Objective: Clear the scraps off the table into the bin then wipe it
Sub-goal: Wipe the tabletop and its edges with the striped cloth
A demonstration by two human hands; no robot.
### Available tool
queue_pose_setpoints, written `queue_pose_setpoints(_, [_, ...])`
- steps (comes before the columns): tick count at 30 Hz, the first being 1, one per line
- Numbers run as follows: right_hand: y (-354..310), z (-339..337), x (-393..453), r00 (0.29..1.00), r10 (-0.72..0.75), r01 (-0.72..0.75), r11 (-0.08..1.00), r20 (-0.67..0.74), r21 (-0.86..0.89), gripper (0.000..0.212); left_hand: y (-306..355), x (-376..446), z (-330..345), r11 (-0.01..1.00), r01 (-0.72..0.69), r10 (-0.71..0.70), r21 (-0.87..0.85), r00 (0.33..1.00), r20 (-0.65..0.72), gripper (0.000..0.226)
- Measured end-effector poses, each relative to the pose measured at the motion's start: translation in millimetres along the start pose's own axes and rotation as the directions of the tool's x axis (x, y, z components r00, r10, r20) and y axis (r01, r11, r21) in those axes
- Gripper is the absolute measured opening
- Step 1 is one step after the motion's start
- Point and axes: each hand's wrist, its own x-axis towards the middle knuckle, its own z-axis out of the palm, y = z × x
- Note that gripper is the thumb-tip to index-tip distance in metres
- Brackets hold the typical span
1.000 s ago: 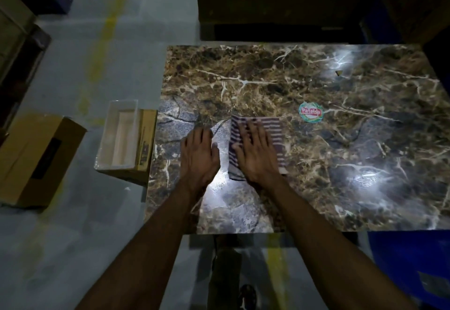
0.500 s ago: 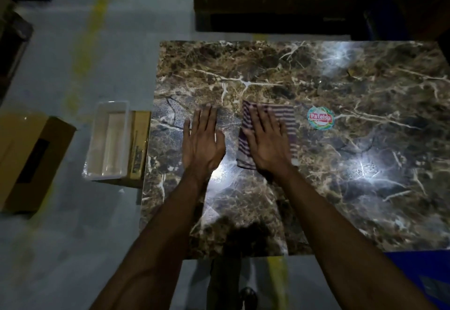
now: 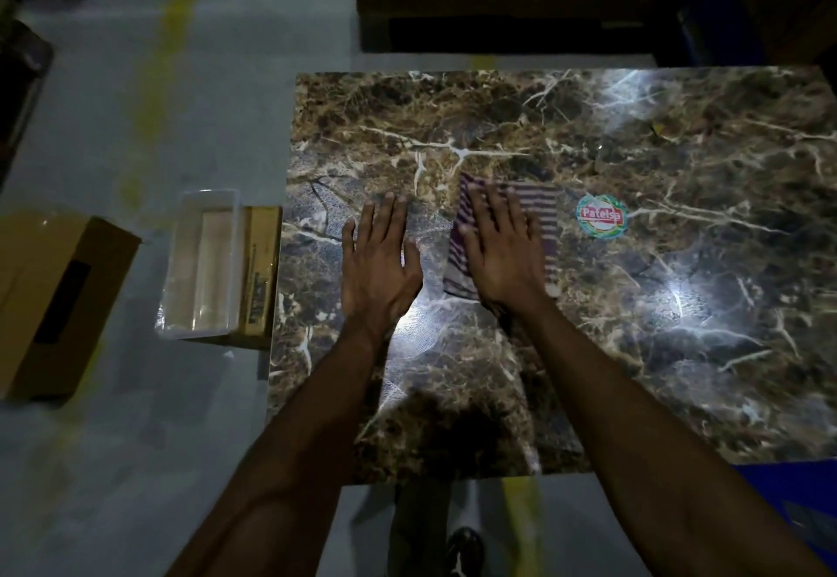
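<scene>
On the brown veined marble worktop point(image 3: 679, 305), the right hand point(image 3: 502, 255) presses flat, fingers straight, on the folded purple-and-white striped cloth point(image 3: 541, 209), the left hand point(image 3: 378, 266) lies flat just beside it, and the clear plastic bin point(image 3: 204, 259) stands off the worktop's left edge.

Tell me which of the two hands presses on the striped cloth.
The right hand lies flat on the striped cloth. The left hand rests on the bare marble table beside it, apart from the cloth.
</scene>
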Motion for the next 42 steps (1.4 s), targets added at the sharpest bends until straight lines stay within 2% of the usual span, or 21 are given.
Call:
queue_pose_setpoints(4, [-28.9,9.2,0.4,0.994,-0.111,0.112,0.994,0.018,-0.015,0.061,-0.9,0.2,-0.5,1.000,0.002,-0.002,0.012,1.000,0.006,0.059])
queue_pose_setpoints(7, [-14.3,5.4,-26.6,0.970,-0.231,0.233,0.972,0.079,-0.020,0.060,1.0,-0.2,-1.3,1.000,0.004,-0.004,0.007,1.000,0.013,0.058])
queue_pose_setpoints(9, [8.3,-0.7,-35.7,0.975,-0.202,0.204,0.979,0.091,-0.013,0.060,1.2,0.2,-1.2,1.000,0.002,-0.002,0.007,1.000,0.015,0.059])
queue_pose_setpoints(12, [30.6,-8.5,-14.4,0.995,-0.082,0.083,0.996,0.053,-0.018,0.061,2.0,-0.3,-1.3,1.000,0.014,-0.014,0.009,1.000,0.012,0.059])
queue_pose_setpoints(16, [4.6,-6.1,44.1,1.000,-0.004,0.003,1.000,0.017,0.003,0.062,2.6,0.3,-1.3,1.000,0.012,-0.012,0.015,1.000,0.015,0.059])
queue_pose_setpoints(20, [-31.6,5.2,38.5,0.991,-0.127,0.127,0.992,0.045,0.008,0.062,2.7,-1.2,-2.9,1.000,0.010,-0.010,0.019,0.999,0.031,0.059])
queue_pose_setpoints(23, [-21.6,-1.0,6.9,0.967,-0.236,0.237,0.972,0.093,-0.001,0.061,1.6,-2.0,-4.2,1.000,0.014,-0.014,0.018,0.999,0.031,0.057])
queue_pose_setpoints(25, [-2.4,-10.8,5.1,0.966,-0.236,0.238,0.971,0.101,-0.007,0.060,2.0,0.2,-5.5,1.000,0.010,-0.010,0.010,0.999,0.035,0.057])
queue_pose_setpoints(27, [12.2,-18.0,18.3,0.981,-0.168,0.170,0.985,0.094,-0.010,0.059,2.2,-0.4,-6.7,1.000,0.000,-0.001,0.010,0.999,0.047,0.058])
queue_pose_setpoints(29, [13.6,-20.5,43.6,0.996,-0.068,0.069,0.998,0.058,-0.010,0.059,1.7,1.4,-5.5,1.000,0.014,-0.014,-0.003,0.999,0.052,0.058])
queue_pose_setpoints(31, [-0.8,-18.5,74.8,0.999,-0.035,0.035,0.999,0.033,-0.002,0.060,2.5,10.5,-4.4,0.998,0.045,-0.043,-0.052,0.999,0.033,0.056])
queue_pose_setpoints(36, [-43.6,-1.7,87.5,0.983,-0.173,0.174,0.985,0.067,-0.011,0.060,7.3,50.5,-14.1,0.999,0.047,-0.049,-0.025,0.997,-0.057,0.036])
queue_pose_setpoints(40, [-9.1,-7.3,54.8,0.946,-0.302,0.308,0.951,0.120,-0.034,0.059,-9.1,105.7,-13.8,0.999,0.040,-0.040,-0.002,0.999,-0.032,0.048])
queue_pose_setpoints(42, [11.6,-14.4,63.4,0.960,-0.251,0.258,0.965,0.119,-0.039,0.058,-12.7,126.3,-10.6,1.000,0.021,-0.020,-0.014,1.000,0.008,0.054])
